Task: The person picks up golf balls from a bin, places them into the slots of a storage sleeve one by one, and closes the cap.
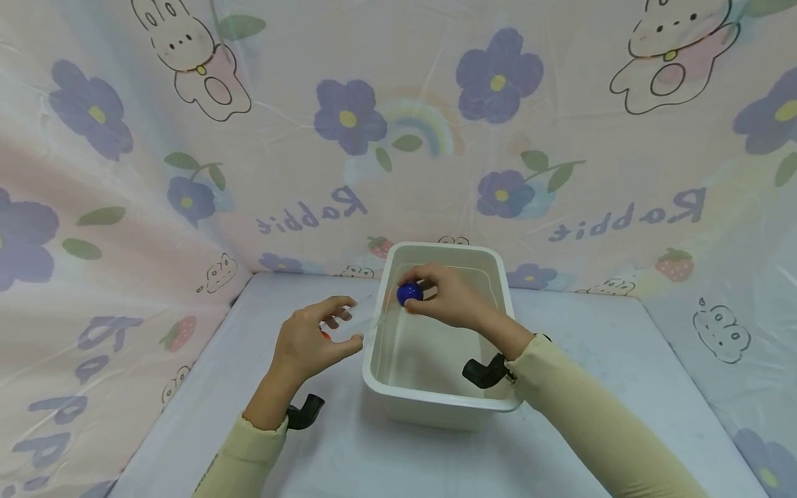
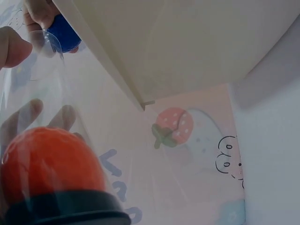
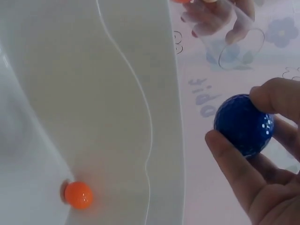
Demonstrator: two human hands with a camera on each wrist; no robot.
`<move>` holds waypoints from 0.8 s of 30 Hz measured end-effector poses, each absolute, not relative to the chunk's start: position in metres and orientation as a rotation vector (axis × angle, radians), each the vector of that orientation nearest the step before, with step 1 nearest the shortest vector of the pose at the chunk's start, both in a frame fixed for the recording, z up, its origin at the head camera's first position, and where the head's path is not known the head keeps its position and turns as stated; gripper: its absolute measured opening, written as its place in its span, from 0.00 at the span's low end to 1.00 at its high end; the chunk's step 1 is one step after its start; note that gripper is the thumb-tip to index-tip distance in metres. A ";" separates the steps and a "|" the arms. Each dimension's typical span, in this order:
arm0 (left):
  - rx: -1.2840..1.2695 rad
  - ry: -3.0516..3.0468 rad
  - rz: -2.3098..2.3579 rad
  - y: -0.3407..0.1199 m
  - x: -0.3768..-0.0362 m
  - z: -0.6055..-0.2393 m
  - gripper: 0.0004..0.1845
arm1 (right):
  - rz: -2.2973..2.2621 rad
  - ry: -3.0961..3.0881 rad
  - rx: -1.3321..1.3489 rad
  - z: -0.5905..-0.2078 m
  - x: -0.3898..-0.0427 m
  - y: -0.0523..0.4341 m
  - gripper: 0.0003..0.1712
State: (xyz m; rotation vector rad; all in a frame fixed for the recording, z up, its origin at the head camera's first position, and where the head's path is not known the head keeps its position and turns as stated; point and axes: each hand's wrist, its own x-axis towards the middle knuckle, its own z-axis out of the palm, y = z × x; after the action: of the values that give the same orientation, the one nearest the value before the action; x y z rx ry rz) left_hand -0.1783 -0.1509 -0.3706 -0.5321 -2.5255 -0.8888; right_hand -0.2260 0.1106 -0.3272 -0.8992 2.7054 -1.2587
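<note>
My right hand [image 1: 431, 292] pinches a dark blue dimpled ball [image 1: 409, 293] above the left rim of a white plastic tub [image 1: 436, 404]. In the right wrist view the blue ball [image 3: 243, 124] sits between thumb and fingers [image 3: 234, 173]. My left hand [image 1: 344, 322] grips a clear plastic cup [image 1: 364, 319] lying on its side, its mouth towards the blue ball. An orange ball [image 2: 47, 164] shows inside the cup [image 2: 47, 56], close to the palm. A second orange ball [image 3: 78, 194] lies on the tub's bottom [image 3: 117, 117] under shallow water.
The tub stands at the middle back of a pale table [image 1: 349, 456]. Printed plastic sheeting with flowers and rabbits [image 1: 398, 138] walls the table in at the back and on both sides. Black camera mounts sit on both wrists.
</note>
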 end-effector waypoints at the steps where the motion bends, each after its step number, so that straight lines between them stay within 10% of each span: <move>1: -0.533 -2.528 -0.888 -0.151 -0.178 -0.371 0.23 | -1.261 2.709 -0.910 -0.327 -0.225 0.110 0.20; 24: -0.578 -2.516 -0.895 -0.144 -0.175 -0.370 0.24 | -1.481 2.532 -0.980 -0.325 -0.208 0.091 0.19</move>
State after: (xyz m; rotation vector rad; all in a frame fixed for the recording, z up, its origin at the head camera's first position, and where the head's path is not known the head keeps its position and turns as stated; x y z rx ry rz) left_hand -0.1749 -0.1443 -0.3703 -0.5778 -2.5161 -0.8949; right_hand -0.2077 0.0909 -0.3255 -0.9799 2.5318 -1.4811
